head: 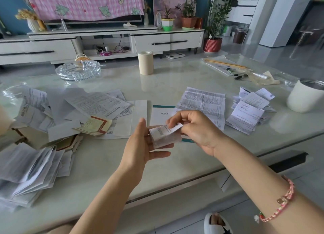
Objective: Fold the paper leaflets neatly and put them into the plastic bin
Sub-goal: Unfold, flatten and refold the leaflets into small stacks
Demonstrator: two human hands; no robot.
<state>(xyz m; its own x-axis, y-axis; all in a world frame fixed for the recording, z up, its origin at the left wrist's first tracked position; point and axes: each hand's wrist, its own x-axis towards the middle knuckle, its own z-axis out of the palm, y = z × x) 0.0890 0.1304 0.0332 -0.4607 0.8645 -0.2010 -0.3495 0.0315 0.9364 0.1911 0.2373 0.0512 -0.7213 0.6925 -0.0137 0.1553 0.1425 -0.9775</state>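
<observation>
The folded leaflet (164, 134) is sitting between both hands, above the table (175, 79). The left hand (140, 146) is supporting it on straight, open fingers; the right hand (194, 128) is pinching its upper edge.

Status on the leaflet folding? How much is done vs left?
Done: a small stack of folded leaflets lies at the right of the table; I can make out no bin. In hand: the right hand pinches a part-folded leaflet resting on the left hand. Left: the loose pile at left, plus binning everything.
</observation>
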